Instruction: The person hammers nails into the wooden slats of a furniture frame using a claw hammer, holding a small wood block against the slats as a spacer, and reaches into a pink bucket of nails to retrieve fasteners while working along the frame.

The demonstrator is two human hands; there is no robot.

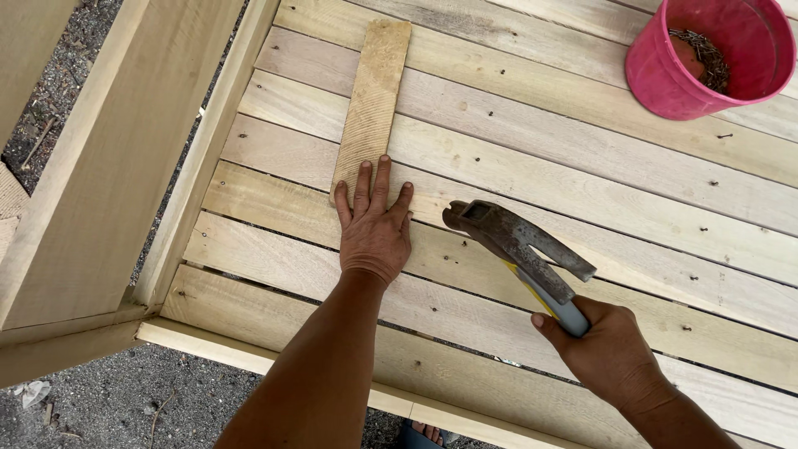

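Note:
My left hand [374, 229] lies flat, fingers spread, on the near end of a short rough-sawn wood strip [376, 91] that rests across the pale floor planks [582, 183]. My right hand [607, 353] grips the handle of a claw hammer [511, 241]. The hammer's worn steel head hangs just right of my left hand, a little above the planks. No nail is visible under the hammer.
A pink plastic bucket [706, 54] holding nails stands at the far right on the planks. A timber post and frame rail [125, 158] run along the left edge. Gravel ground [100, 407] lies below the platform's near edge. Nail heads dot the planks.

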